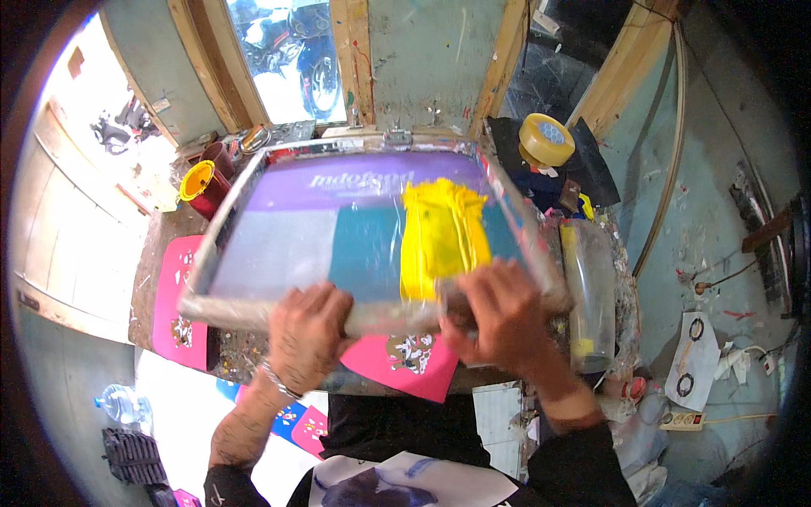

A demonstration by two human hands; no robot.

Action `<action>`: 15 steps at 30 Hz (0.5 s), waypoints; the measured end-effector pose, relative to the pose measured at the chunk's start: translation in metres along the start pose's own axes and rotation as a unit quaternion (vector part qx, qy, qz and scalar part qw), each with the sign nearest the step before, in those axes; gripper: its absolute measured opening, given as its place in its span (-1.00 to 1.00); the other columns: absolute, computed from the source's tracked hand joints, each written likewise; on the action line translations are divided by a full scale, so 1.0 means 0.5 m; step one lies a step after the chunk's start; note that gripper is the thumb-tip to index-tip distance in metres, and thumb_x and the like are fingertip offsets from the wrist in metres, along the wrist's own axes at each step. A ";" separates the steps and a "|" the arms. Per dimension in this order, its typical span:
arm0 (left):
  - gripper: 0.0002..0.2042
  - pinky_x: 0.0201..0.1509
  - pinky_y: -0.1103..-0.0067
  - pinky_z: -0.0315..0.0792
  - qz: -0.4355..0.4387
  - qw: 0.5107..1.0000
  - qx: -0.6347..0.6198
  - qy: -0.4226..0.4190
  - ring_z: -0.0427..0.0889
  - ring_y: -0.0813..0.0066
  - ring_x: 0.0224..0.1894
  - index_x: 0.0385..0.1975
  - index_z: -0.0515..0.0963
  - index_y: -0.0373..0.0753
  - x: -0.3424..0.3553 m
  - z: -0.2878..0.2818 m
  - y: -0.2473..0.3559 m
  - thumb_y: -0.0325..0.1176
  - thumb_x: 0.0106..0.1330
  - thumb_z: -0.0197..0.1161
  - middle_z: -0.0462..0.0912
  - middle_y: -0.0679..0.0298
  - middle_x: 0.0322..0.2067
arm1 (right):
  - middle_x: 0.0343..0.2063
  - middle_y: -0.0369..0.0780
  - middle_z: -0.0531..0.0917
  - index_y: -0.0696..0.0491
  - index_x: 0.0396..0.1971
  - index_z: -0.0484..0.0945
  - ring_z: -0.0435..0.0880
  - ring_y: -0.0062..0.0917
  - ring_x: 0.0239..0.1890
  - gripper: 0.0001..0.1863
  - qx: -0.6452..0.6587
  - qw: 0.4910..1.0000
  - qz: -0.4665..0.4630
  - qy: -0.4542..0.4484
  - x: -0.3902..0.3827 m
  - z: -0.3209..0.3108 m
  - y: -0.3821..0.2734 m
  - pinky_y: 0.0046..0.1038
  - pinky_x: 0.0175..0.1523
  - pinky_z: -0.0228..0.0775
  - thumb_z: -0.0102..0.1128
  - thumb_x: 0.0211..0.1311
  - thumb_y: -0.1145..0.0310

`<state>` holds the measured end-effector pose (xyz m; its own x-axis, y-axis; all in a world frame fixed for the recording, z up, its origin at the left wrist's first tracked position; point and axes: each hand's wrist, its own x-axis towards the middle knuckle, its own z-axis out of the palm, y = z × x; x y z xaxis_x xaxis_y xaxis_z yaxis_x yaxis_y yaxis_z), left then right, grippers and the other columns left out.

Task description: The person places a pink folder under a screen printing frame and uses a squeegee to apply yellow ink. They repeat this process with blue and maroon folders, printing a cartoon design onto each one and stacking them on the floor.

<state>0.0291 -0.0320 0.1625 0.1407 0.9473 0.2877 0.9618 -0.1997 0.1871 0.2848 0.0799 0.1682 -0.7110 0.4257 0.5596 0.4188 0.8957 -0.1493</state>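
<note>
While the desk (160,253) fills most of the space under the window, a big framed screen (253,198) lies tilted across its middle, hinged at the far edge. Purple and teal show through the mesh, and a thick smear of yellow ink (441,237) sits right of its centre. Pink sheets (179,296) lie under the screen, one poking out at the near edge, another at the left edge. Both hands are on the near rail of the frame, set apart from each other: the left hand (306,334) curls its fingers over the rail near the middle, the right hand (500,314) presses down beside the yellow ink; I cannot tell whether it holds anything beneath the palm. A clear plastic tube (589,291) lies along the right edge. At the far right corner rests a roll of yellow tape (546,139); at the far left corner stands a red pot (207,182) with a yellow rim.
</note>
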 end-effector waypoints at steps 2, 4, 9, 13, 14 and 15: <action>-0.59 -0.11 0.34 0.36 -0.028 0.998 -0.013 -0.048 0.56 0.22 -0.19 -0.30 0.48 -0.19 -0.059 0.074 0.005 -0.18 -0.04 0.54 0.49 0.23 -0.32 | -0.36 -0.07 0.63 0.14 -0.28 0.52 0.64 -0.15 -0.25 -0.64 0.019 0.999 -0.003 -0.035 -0.063 0.042 -0.009 -0.11 -0.04 0.44 0.31 0.12 0.15; -0.57 -0.07 0.33 0.36 -0.037 0.997 -0.025 -0.061 0.55 0.19 -0.14 -0.28 0.48 -0.19 -0.081 0.128 0.005 -0.21 -0.07 0.55 0.49 0.22 -0.29 | -0.33 -0.05 0.65 0.15 -0.23 0.52 0.66 -0.12 -0.18 -0.66 0.032 0.996 0.000 -0.082 -0.103 0.072 -0.009 -0.13 0.04 0.44 0.27 0.11 0.22; -0.53 -0.07 0.31 0.37 -0.030 0.995 -0.058 -0.074 0.54 0.13 -0.13 -0.25 0.47 -0.20 -0.096 0.173 0.002 -0.20 -0.10 0.57 0.49 0.19 -0.29 | -0.19 0.06 0.68 0.19 -0.21 0.52 0.66 0.00 -0.07 -0.68 0.091 0.941 0.119 -0.303 -0.016 0.133 0.102 -0.09 0.04 0.47 0.29 0.15 0.29; -0.54 -0.07 0.31 0.38 -0.029 0.995 -0.056 -0.082 0.54 0.14 -0.14 -0.24 0.48 -0.21 -0.105 0.184 -0.003 -0.17 -0.07 0.56 0.49 0.19 -0.28 | -0.16 0.09 0.66 0.21 -0.17 0.51 0.66 0.01 -0.05 -0.64 0.147 0.904 0.134 -0.377 0.016 0.149 0.138 -0.07 0.00 0.49 0.38 0.11 0.34; -0.54 -0.07 0.31 0.38 -0.030 0.994 -0.058 -0.083 0.54 0.14 -0.14 -0.24 0.49 -0.21 -0.106 0.185 -0.005 -0.16 -0.06 0.55 0.50 0.19 -0.28 | -0.17 0.08 0.66 0.21 -0.15 0.50 0.66 0.00 -0.06 -0.63 0.159 0.911 0.131 -0.359 0.011 0.143 0.134 -0.07 0.01 0.48 0.39 0.10 0.36; -0.54 -0.07 0.31 0.38 -0.035 0.994 -0.061 -0.086 0.54 0.14 -0.14 -0.24 0.49 -0.21 -0.111 0.192 -0.007 -0.15 -0.05 0.55 0.50 0.19 -0.28 | -0.19 0.08 0.66 0.21 -0.14 0.50 0.66 0.00 -0.06 -0.62 0.170 0.915 0.127 -0.343 -0.004 0.134 0.119 -0.07 0.01 0.48 0.40 0.09 0.37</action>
<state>0.0403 -0.0597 0.0558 0.1232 0.9865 0.1083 0.9363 -0.1517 0.3167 0.2733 0.1411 0.1038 -0.8516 0.5007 -0.1548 0.5024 0.6958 -0.5133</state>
